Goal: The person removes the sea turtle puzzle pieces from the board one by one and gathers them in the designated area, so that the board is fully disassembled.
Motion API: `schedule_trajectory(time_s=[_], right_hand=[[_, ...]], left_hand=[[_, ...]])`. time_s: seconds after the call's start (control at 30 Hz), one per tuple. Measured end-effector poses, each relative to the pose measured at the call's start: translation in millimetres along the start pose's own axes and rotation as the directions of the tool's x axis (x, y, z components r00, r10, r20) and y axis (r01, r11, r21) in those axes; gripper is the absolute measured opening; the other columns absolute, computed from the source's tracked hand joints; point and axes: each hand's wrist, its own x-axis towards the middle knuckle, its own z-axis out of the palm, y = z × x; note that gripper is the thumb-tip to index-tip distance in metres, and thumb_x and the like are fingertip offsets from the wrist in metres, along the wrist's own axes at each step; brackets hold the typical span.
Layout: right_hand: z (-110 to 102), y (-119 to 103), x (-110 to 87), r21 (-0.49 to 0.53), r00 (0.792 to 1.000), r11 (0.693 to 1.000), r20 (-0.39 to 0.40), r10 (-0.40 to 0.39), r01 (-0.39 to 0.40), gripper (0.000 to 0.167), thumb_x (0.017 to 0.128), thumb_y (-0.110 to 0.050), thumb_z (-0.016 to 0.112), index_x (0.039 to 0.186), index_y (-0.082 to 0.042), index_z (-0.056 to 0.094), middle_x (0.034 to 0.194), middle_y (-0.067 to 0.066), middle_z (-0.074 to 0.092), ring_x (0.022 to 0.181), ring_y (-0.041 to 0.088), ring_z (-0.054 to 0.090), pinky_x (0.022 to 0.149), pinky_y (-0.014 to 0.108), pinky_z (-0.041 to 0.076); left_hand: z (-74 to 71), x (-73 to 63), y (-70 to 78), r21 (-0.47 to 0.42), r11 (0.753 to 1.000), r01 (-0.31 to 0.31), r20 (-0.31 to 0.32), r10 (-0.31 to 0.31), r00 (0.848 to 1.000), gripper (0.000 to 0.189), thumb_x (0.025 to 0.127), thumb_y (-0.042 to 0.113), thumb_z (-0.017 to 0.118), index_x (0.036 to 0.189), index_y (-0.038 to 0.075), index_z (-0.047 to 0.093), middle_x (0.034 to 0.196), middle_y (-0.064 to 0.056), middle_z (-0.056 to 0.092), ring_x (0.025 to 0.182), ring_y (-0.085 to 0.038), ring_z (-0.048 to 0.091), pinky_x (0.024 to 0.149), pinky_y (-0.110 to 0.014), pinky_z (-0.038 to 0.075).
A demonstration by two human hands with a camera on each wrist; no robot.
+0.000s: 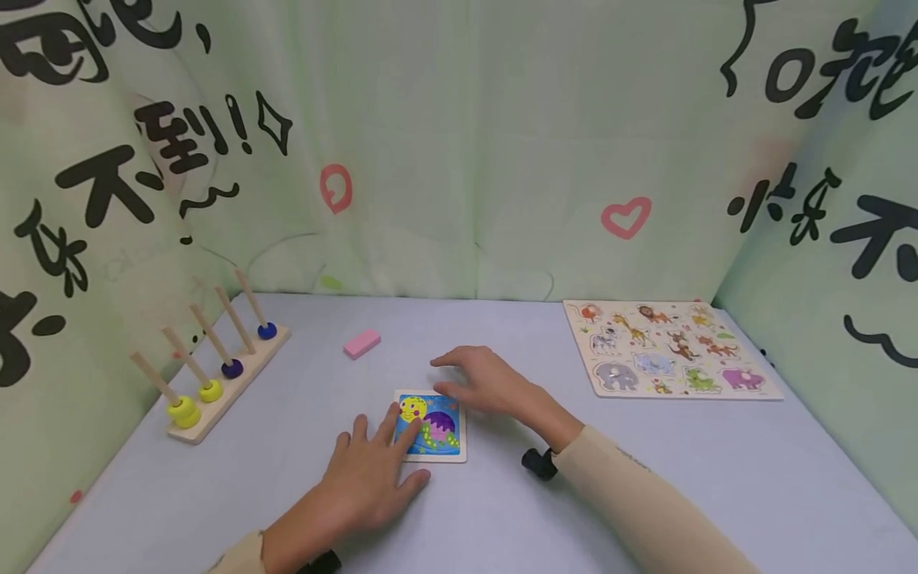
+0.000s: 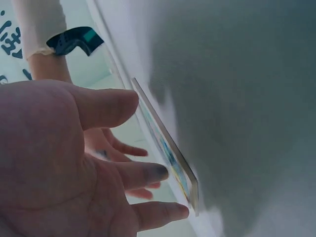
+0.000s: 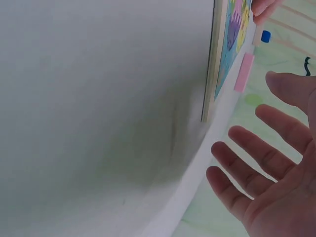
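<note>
A small square wooden puzzle (image 1: pixel 441 430) with a yellow and purple turtle picture lies flat near the middle of the table. Over its left edge reaches my left hand (image 1: pixel 366 486), fingers spread. In the left wrist view, fingertips come close to the puzzle's edge (image 2: pixel 170 153); I cannot tell whether they touch it. My right hand (image 1: pixel 491 384) is at the puzzle's upper right corner, its fingers extended and a little bent. The right wrist view has this hand (image 3: pixel 276 173) holding nothing, apart from the puzzle (image 3: pixel 228 49).
A pink block (image 1: pixel 362 344) lies behind the puzzle. At the left stands a wooden peg rack (image 1: pixel 237 383) with yellow and blue rings. An animal puzzle board (image 1: pixel 674 351) lies at the back right. Printed curtains (image 1: pixel 473 159) surround the table (image 1: pixel 516 518).
</note>
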Motion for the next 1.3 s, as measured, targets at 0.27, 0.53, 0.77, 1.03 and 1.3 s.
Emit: schedule_trajectory(time_s=[0.27, 0.53, 0.77, 1.03, 1.3], right_hand=[[11.2, -14.1, 16.5, 0.007, 0.998, 1.000, 0.063, -0.029, 0.028, 0.034, 0.101, -0.026, 0.073, 0.132, -0.014, 0.075, 0.120, 0.008, 0.075, 0.109, 0.022, 0.069, 0.096, 0.039, 0.058], [15.8, -21.3, 29.2, 0.014, 0.986, 0.996, 0.145, -0.088, 0.087, 0.023, 0.102, -0.020, 0.072, 0.122, -0.015, 0.080, 0.106, 0.006, 0.074, 0.094, 0.014, 0.064, 0.085, 0.029, 0.055], [17.0, -22.9, 35.1, 0.002, 0.979, 0.994, 0.176, -0.104, 0.105, 0.021, 0.101, -0.021, 0.073, 0.120, -0.015, 0.081, 0.105, 0.003, 0.075, 0.095, 0.013, 0.064, 0.087, 0.027, 0.055], [17.3, -24.2, 36.3, 0.017, 0.978, 0.994, 0.179, -0.110, 0.109, 0.020, 0.100, -0.020, 0.074, 0.118, -0.014, 0.082, 0.106, 0.004, 0.075, 0.096, 0.014, 0.066, 0.088, 0.028, 0.056], [18.5, -22.4, 36.2, 0.034, 0.976, 0.994, 0.191, -0.107, 0.102, 0.020, 0.100, -0.020, 0.075, 0.118, -0.016, 0.082, 0.104, 0.003, 0.074, 0.093, 0.012, 0.062, 0.085, 0.026, 0.054]], left_hand=[[1.8, 0.0, 1.7, 0.031, 0.999, 0.009, 0.022, -0.010, 1.000, 0.076, 0.097, 0.063, 0.065, 0.159, 0.022, 0.050, 0.173, -0.013, 0.035, 0.153, -0.058, 0.031, 0.119, -0.072, 0.034], [5.6, -3.3, 0.8, -0.005, 1.000, 0.020, 0.016, -0.020, 1.000, 0.077, 0.098, 0.061, 0.063, 0.161, 0.020, 0.048, 0.175, -0.014, 0.031, 0.155, -0.063, 0.026, 0.115, -0.081, 0.031], [5.9, -2.6, 2.4, -0.014, 0.999, 0.029, 0.023, -0.029, 0.999, 0.075, 0.098, 0.062, 0.063, 0.161, 0.023, 0.047, 0.176, -0.013, 0.029, 0.155, -0.063, 0.026, 0.113, -0.082, 0.032], [6.4, -1.0, 5.5, 0.004, 0.999, 0.044, 0.012, -0.044, 0.999, 0.074, 0.099, 0.062, 0.062, 0.160, 0.023, 0.048, 0.175, -0.015, 0.031, 0.154, -0.062, 0.029, 0.112, -0.080, 0.037], [6.2, -1.3, 10.3, 0.025, 0.998, 0.053, -0.009, -0.052, 0.999, 0.074, 0.099, 0.062, 0.061, 0.160, 0.021, 0.049, 0.172, -0.018, 0.035, 0.152, -0.060, 0.033, 0.110, -0.075, 0.042]])
